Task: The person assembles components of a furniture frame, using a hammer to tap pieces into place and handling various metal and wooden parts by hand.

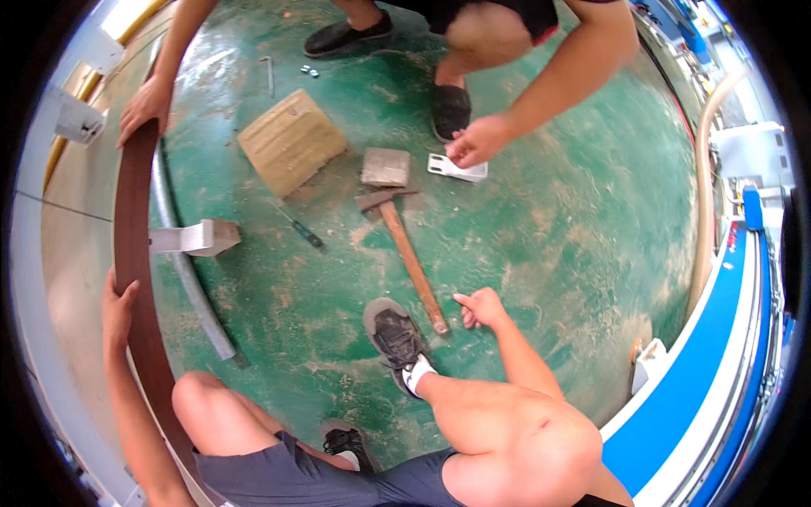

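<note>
The left hand (118, 314) curls over the outer edge of the dark brown board (133, 211), thumb on its face; the board runs along the person's left. The right hand (481, 308) is half curled near the handle end of the hammer (407, 258) — whether it pinches anything, I cannot tell. Beyond, 1 co-worker's hand (145, 108) touches the board's far end — 2 blocks (291, 144) lie on the green floor (574, 253).

Dark grey shorts (270, 480), white socks (415, 373), black sneakers (395, 335)
</note>
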A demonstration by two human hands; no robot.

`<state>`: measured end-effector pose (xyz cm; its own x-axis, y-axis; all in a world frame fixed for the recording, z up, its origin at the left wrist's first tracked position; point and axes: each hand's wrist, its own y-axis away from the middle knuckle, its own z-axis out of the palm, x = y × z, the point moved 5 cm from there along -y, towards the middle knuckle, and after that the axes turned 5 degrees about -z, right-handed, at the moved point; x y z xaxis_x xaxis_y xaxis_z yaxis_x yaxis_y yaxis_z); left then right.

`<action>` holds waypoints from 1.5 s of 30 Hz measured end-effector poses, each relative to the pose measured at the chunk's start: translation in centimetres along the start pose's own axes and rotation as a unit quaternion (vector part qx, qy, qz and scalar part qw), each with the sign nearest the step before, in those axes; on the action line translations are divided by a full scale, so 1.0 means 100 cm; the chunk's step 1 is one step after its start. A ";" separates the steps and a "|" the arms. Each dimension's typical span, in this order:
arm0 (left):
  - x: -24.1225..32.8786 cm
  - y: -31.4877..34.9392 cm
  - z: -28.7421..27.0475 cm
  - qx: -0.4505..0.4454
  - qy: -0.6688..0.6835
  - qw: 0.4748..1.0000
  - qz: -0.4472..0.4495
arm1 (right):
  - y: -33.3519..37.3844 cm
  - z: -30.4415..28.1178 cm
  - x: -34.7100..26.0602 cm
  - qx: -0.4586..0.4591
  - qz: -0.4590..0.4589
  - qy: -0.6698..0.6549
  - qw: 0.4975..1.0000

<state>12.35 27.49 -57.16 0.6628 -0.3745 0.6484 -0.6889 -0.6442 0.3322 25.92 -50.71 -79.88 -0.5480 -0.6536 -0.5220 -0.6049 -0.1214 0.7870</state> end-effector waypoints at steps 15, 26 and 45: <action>-0.036 -0.007 -0.025 0.087 -0.031 0.995 0.041 | 0.009 0.008 -0.010 0.043 -0.016 -0.052 0.998; 0.020 0.044 -0.011 0.161 -0.084 0.983 -0.020 | 0.008 0.009 0.010 0.096 -0.023 -0.081 0.992; 0.010 0.066 -0.010 0.159 -0.057 0.985 -0.041 | 0.000 0.009 0.027 0.110 -0.026 -0.093 0.989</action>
<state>8.18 23.56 -53.59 0.7533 -0.3742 0.5408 -0.5179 -0.8444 0.1371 23.93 -51.78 -81.55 -0.5978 -0.4992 -0.6272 -0.7345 0.0278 0.6780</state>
